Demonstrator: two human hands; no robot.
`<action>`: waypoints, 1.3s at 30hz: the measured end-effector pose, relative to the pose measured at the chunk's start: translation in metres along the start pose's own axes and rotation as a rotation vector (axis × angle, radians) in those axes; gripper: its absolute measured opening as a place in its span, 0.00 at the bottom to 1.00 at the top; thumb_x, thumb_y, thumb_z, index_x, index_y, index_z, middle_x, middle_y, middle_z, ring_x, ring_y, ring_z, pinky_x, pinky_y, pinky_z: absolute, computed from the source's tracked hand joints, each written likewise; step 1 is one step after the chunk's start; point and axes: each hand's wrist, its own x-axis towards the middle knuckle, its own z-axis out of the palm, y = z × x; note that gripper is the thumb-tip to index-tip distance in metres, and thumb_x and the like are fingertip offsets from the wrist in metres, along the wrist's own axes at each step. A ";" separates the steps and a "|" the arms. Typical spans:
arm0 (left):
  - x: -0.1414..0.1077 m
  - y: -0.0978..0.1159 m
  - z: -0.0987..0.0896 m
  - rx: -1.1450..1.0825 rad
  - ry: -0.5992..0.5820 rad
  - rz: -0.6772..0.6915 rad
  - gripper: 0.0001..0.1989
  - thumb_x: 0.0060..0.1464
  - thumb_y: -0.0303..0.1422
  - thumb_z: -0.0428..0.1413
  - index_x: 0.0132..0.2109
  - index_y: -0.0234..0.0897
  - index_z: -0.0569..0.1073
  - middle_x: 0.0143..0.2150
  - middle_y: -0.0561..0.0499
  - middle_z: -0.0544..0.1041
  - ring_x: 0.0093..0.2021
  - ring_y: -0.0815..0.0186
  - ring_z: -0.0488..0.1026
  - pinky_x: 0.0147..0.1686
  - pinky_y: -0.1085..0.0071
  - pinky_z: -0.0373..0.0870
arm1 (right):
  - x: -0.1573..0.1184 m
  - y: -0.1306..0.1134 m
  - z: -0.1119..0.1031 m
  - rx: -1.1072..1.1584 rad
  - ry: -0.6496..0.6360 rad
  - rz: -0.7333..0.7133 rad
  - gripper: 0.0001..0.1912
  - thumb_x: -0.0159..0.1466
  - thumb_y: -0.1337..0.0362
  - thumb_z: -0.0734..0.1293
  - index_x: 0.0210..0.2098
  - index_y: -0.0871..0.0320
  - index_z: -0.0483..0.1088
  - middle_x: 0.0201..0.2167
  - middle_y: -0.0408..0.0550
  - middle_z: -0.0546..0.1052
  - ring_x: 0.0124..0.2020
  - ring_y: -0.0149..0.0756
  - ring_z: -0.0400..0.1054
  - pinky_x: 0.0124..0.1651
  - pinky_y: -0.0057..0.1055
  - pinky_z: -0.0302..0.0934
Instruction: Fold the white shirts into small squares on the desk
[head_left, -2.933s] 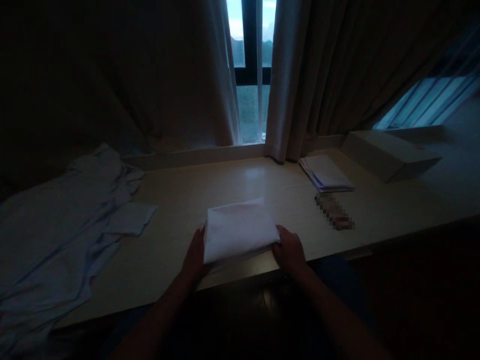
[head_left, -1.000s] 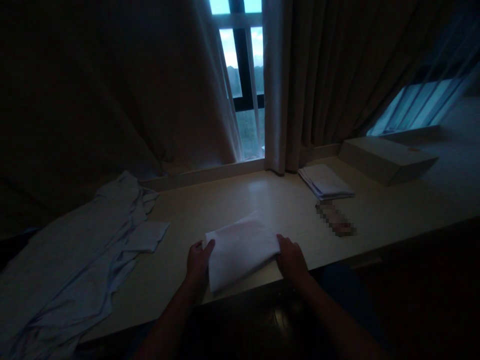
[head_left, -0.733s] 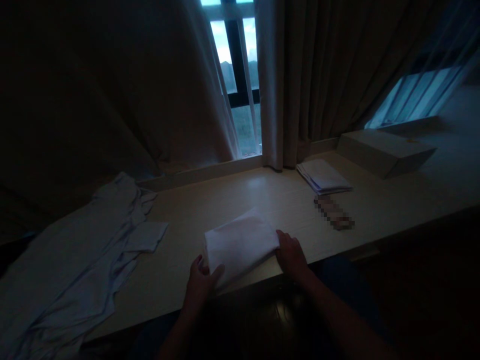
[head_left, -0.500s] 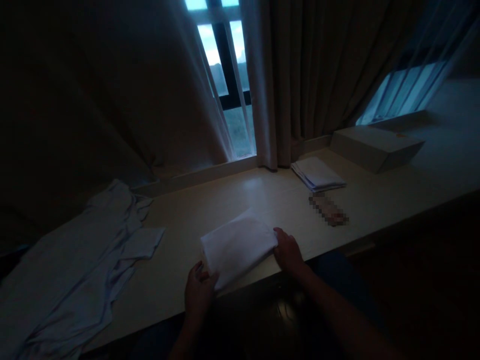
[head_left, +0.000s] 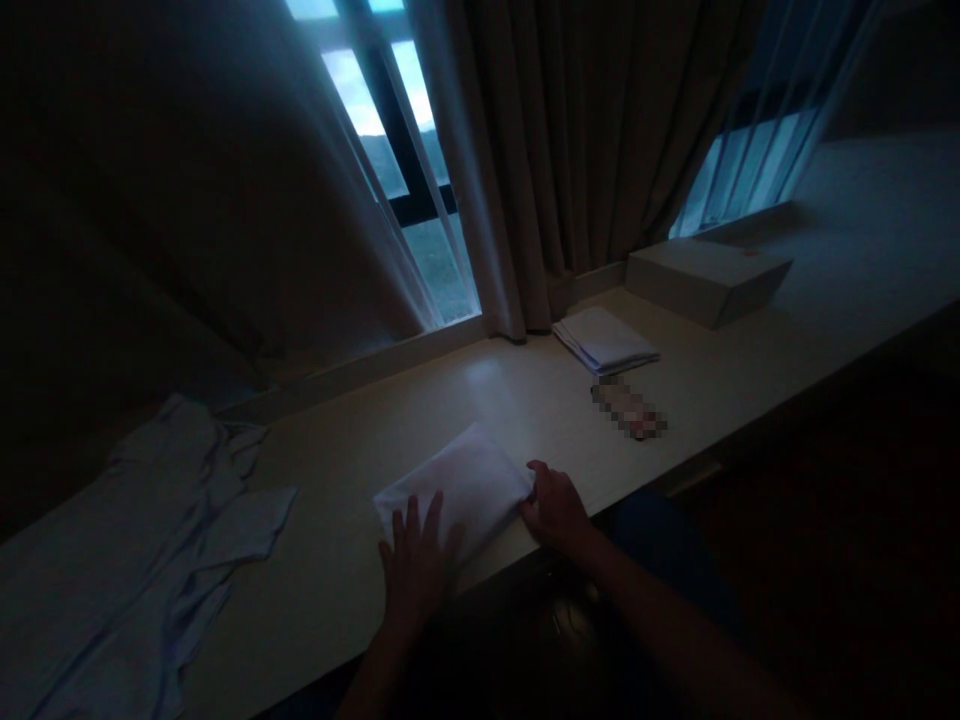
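A folded white cloth (head_left: 469,475) lies on the pale counter (head_left: 322,540) near its front edge. My left hand (head_left: 416,560) rests flat on the cloth's near left part, its fingers spread. At the cloth's right corner, my right hand (head_left: 556,505) grips the edge between thumb and fingers. Spread loosely at the left is a heap of white garments (head_left: 142,560), crumpled, with a sleeve-like flap toward the cloth. Farther back to the right sits a neat stack of folded white cloth (head_left: 607,340). The light is dim, so fine detail is hard to see.
A pale box (head_left: 705,280) stands on the counter at the back right. In front of the folded stack lies a pixelated oblong object (head_left: 628,407). Brown curtains (head_left: 555,150) hang along the back, with a window (head_left: 405,170) between them.
My left hand has gone from holding the cloth's left edge to lying spread on top of it. My right hand stays at the right corner. The view has shifted to the right.
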 end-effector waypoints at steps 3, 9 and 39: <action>-0.003 0.005 0.011 0.069 0.026 -0.030 0.31 0.62 0.49 0.38 0.69 0.49 0.49 0.72 0.43 0.46 0.71 0.45 0.42 0.60 0.38 0.48 | 0.000 0.001 0.000 -0.038 -0.046 0.012 0.23 0.59 0.70 0.62 0.54 0.63 0.59 0.34 0.50 0.72 0.36 0.39 0.64 0.41 0.33 0.56; 0.002 0.011 0.010 0.101 0.006 -0.006 0.31 0.62 0.50 0.39 0.70 0.50 0.48 0.72 0.45 0.47 0.71 0.48 0.41 0.62 0.41 0.48 | 0.000 -0.001 -0.007 -0.035 -0.101 0.047 0.19 0.60 0.72 0.60 0.51 0.61 0.62 0.34 0.51 0.71 0.33 0.38 0.63 0.37 0.31 0.54; 0.004 -0.004 0.017 0.107 0.010 0.083 0.34 0.60 0.51 0.44 0.70 0.48 0.49 0.73 0.43 0.45 0.71 0.46 0.39 0.63 0.43 0.45 | 0.050 -0.036 0.029 -0.212 -0.270 -0.284 0.40 0.68 0.43 0.50 0.69 0.64 0.45 0.70 0.53 0.41 0.71 0.46 0.26 0.70 0.51 0.28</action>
